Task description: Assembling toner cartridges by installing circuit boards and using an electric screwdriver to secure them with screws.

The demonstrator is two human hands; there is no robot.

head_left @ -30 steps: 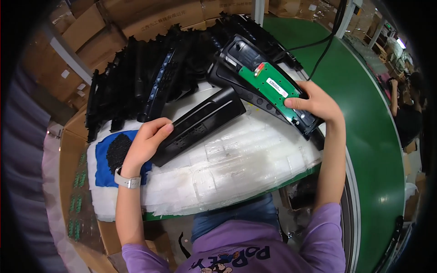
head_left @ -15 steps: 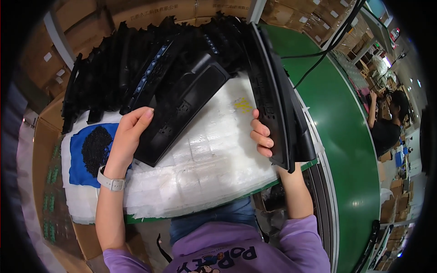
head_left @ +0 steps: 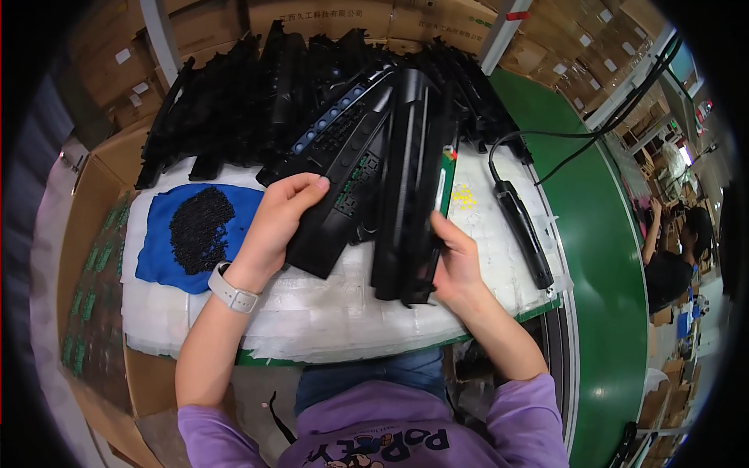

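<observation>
We note left hand clamped on black panel, bench centre. Right hand clamped on long housing with green board at its 3 o'clock edge. Risk, our judgement: board slips out if housing tilts; cabled tool at 3 o'clock may snag.

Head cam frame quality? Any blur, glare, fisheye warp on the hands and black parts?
Head view: strong fisheye, the green conveyor belt bows and the corners go black. Lighting even, shadows soft. Left hand and right hand look sharp, no motion blur. Mild sheen on the black housing that the right hand holds; the black parts pile loses detail in the dark.
</observation>
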